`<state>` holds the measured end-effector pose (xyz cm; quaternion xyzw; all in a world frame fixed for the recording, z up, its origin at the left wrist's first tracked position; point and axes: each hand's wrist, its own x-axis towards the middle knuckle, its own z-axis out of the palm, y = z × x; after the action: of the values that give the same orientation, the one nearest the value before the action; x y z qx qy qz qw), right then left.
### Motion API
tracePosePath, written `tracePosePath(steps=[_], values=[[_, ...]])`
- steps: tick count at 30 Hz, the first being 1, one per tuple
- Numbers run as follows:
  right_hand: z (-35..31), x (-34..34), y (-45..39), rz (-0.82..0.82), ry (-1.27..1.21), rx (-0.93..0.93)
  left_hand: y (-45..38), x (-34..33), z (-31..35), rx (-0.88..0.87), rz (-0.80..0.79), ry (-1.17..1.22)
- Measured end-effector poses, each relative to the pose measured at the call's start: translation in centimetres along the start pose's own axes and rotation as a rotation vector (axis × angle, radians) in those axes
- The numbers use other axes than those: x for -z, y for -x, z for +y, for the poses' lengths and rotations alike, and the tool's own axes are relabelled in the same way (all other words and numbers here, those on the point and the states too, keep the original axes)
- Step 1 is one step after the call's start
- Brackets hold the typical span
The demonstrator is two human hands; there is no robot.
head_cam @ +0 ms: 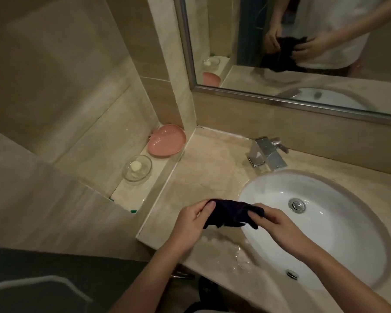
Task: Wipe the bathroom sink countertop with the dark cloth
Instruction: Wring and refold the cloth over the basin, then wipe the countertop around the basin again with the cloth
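1. While I look down through the head camera, I count two hands and one dark cloth [231, 213].
2. My left hand [191, 224] pinches the left end of the cloth between thumb and fingers; my right hand [278, 224] grips the right end with curled fingers.
3. I hold the cloth in the air, stretched between both hands, above the left rim of the one white sink [325, 224] and the beige bench [203, 172]; it does not lie on the bench.
4. I see one metal faucet [268, 154] behind the sink and two round metal fittings inside the basin.
5. On the side ledge [127, 195] stand two dishes: one pink dish [166, 141] and one clear glass dish [137, 168] with one pale soap piece.
6. One mirror [303, 41] hangs above the bench.
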<state>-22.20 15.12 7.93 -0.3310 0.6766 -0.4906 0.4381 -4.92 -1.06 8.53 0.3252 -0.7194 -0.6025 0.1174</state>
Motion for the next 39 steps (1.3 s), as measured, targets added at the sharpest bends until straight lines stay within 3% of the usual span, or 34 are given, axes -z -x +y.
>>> tracePosePath(steps=[3,9,16,19,21,24,27,31,35,39], values=[[-1.4,-2.6,-1.8,0.008,-0.089,-0.09,-1.3,2.8,-1.3,0.089,-0.116,0.049],[-1.9,-6.4,-4.8,0.026,-0.194,-0.227,-3.8,4.6,-4.3,0.154,-0.141,0.133],[2.0,-7.1,-7.7,0.126,-0.053,-0.257,-5.9,5.2,-9.0,0.233,-0.228,0.096],[3.8,-6.5,-10.4,0.21,-0.05,-0.307,-7.2,5.0,-11.4,0.259,-0.1,0.121],[5.6,-6.7,-11.9,0.327,0.205,-0.325,-7.5,4.6,-13.3,0.278,0.029,0.031],[7.6,-9.7,-12.1,0.418,0.572,-0.201,-7.0,4.6,-15.4,0.139,0.176,-0.288],[9.1,-15.1,-12.1,0.404,0.721,-0.099,-7.1,4.9,-17.4,0.053,0.217,-0.451],[10.7,-17.9,-15.3,0.463,0.832,-0.173,-7.3,4.6,-19.8,-0.043,0.214,-0.602],[12.5,-18.8,-17.4,0.292,1.071,-0.065,-7.7,4.6,-20.3,0.052,0.402,-0.551],[12.3,-18.5,-19.8,0.19,1.12,0.065,-8.1,4.5,-20.5,0.063,0.473,-0.547]])
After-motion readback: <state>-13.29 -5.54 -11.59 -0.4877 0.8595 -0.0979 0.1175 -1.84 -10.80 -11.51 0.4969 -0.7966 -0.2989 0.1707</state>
